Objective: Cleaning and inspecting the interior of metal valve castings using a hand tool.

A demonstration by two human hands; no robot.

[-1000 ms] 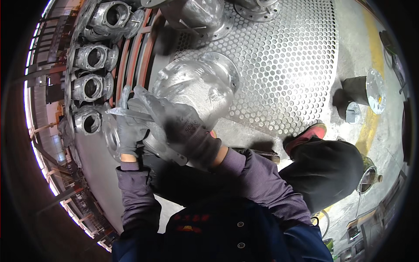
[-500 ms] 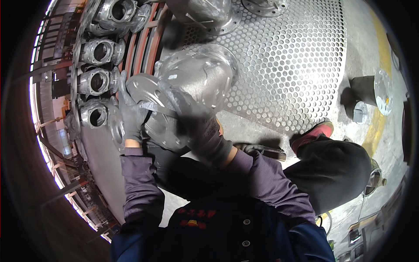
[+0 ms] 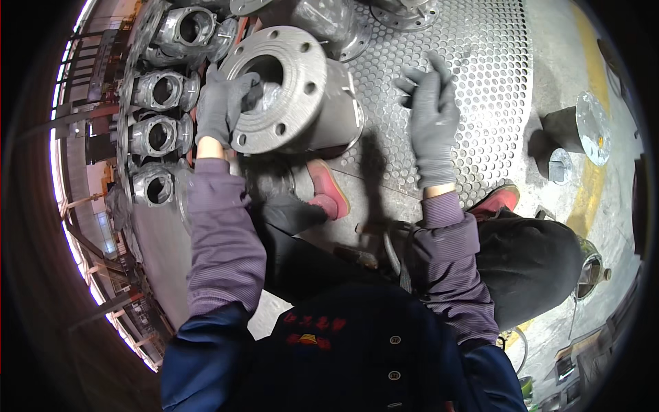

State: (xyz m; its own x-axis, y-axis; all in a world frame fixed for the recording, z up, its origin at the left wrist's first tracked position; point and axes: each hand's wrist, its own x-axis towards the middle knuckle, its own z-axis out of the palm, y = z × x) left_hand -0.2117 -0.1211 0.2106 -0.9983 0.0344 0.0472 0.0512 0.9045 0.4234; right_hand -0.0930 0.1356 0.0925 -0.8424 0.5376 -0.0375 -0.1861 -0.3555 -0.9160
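A large grey metal casting with a round flange (image 3: pixel 310 65), bolt holes around its face and a wide central bore, rests at the edge of a perforated metal plate (image 3: pixel 491 82). My left hand (image 3: pixel 221 106), in a grey glove, is closed over the flange's left rim, its fingertips reaching into the bore. To the right, my gloved right hand (image 3: pixel 434 113) is raised above the plate with its fingers spread, and nothing is in it. A gap lies between it and the casting.
Several grey valve bodies (image 3: pixel 159 135) stand in a row at left. More flanged castings (image 3: pixel 405 15) sit at the back. A flanged cylinder (image 3: pixel 573 128) and a small block (image 3: pixel 559 167) are on the floor at right. My red shoes (image 3: pixel 329 189) flank a dark, blurred tool.
My right hand has let go of the flanged part and moved right, opening. The casting's flange now faces up toward me, farther forward, with my left hand on its rim.
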